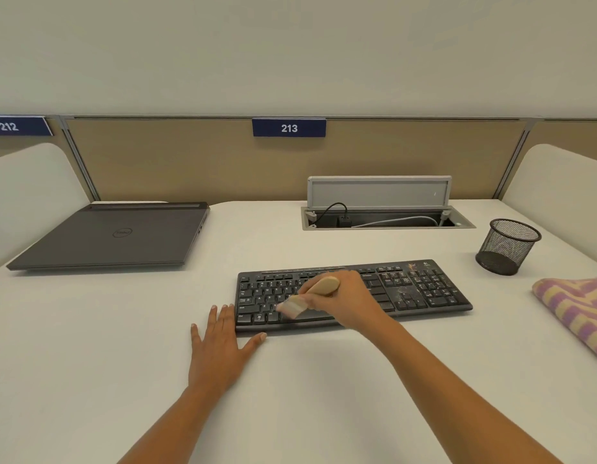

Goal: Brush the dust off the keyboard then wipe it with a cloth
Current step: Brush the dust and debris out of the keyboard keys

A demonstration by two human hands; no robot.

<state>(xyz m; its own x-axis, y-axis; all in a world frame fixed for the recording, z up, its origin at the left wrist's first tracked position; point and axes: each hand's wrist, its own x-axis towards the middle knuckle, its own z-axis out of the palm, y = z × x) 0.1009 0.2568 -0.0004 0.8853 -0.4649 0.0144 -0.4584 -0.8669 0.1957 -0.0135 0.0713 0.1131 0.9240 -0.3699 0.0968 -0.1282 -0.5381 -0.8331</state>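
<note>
Bristles of a pale wooden-handled brush (323,285), gripped by the right hand (345,301), are touching a black plastic keyboard (424,291) on the white surface (123,329); the left hand (220,341) is resting flat beside it.

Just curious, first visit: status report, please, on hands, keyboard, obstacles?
Right hand grips brush, bristles on keyboard, left keys. Left hand flat on desk beside its corner. Cloth lies right; nothing blocking.

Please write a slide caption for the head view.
Right hand holds a brush on the keyboard; left hand flat beside it; cloth at right.
</note>
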